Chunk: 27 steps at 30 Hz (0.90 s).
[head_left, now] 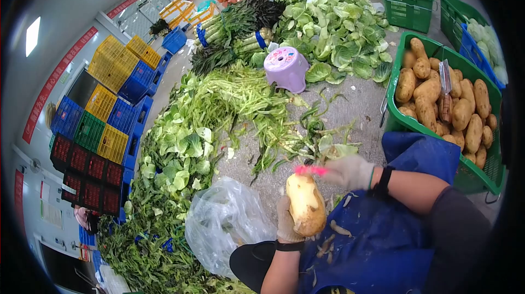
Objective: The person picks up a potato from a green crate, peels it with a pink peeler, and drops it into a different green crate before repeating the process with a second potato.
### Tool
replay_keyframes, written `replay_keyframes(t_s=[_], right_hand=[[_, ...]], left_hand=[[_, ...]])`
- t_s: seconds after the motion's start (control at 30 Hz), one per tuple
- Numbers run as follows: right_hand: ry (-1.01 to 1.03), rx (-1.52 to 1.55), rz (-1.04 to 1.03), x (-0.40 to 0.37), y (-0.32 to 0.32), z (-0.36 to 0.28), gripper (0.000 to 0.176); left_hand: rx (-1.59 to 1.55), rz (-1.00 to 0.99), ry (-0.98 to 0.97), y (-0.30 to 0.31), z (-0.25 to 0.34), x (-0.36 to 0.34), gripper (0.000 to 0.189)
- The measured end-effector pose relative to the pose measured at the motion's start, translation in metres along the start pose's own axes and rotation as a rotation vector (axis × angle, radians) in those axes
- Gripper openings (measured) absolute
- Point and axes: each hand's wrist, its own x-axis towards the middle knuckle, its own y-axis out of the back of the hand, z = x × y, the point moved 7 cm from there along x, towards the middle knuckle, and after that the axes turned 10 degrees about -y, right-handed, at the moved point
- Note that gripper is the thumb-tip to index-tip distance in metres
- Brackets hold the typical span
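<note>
My left hand (285, 222), in a pale glove, is wrapped round a large potato (307, 206) from its left side. Pale yellow flesh shows over the potato's top, while brown skin stays on its lower end. My right hand (354, 172), gloved too, grips a pink peeler (310, 170) at the potato's upper end; motion blurs it and its blade cannot be made out. Under both hands a blue apron (377, 239) covers my lap. Strips of peel (340, 228) lie on that apron.
To my right stands a green crate (395, 111) of potatoes with a knife (445, 105) on top. A clear plastic bag (227, 223) lies at left. Leaf trimmings (235, 97) cover much floor around a purple stool (287, 70). Stacked crates (106, 111) line the left wall.
</note>
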Motion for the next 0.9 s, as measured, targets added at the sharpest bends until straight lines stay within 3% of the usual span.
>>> replay_keyframes(t_s=[0.1,0.17,0.23,0.27,0.3,0.37,0.4,0.43,0.5,0.63,0.67,0.73,0.9], right_hand=[[0.103,-0.108,-0.171,-0.017,-0.015,-0.024,0.041],[-0.018,-0.114,-0.091,-0.001,-0.001,-0.008,0.040],[-0.250,-0.106,-0.156,0.008,0.007,0.015,0.041],[-0.074,0.001,-0.098,-0.001,0.008,0.000,0.040],[-0.074,-0.003,-0.102,-0.005,0.005,-0.004,0.040],[0.054,-0.025,-0.192,-0.012,-0.008,-0.022,0.039],[-0.039,-0.019,-0.067,-0.004,-0.008,-0.005,0.039],[-0.038,-0.017,-0.063,-0.001,-0.003,-0.001,0.039],[-0.229,-0.068,-0.164,0.008,0.004,0.015,0.041],[0.078,0.026,-0.090,-0.007,-0.005,-0.016,0.042],[-0.144,-0.087,-0.152,0.003,-0.005,0.000,0.042],[-0.104,-0.031,-0.127,0.002,0.001,0.001,0.043],[-0.046,0.106,-0.082,-0.001,-0.003,-0.003,0.040]], left_hand=[[0.054,0.027,-0.018,0.005,-0.001,0.001,0.063],[0.112,0.066,-0.023,0.009,0.000,-0.002,0.063],[0.039,0.061,-0.003,0.008,0.000,0.000,0.064],[0.086,0.029,0.023,0.002,0.002,0.003,0.067],[0.081,0.030,0.021,0.001,0.001,0.002,0.067],[-0.213,-0.015,0.065,-0.005,-0.004,-0.004,0.066],[-0.191,-0.012,0.082,-0.003,-0.004,-0.004,0.072],[-0.188,-0.015,0.083,-0.004,-0.004,-0.004,0.072],[-0.122,0.000,0.035,-0.001,-0.001,-0.001,0.073],[-0.060,-0.054,0.081,0.007,-0.005,-0.001,0.074],[-0.053,-0.052,0.087,0.007,-0.005,-0.003,0.074],[0.039,0.012,0.003,0.008,0.001,0.000,0.070],[0.104,-0.003,0.004,0.003,-0.001,-0.007,0.075]])
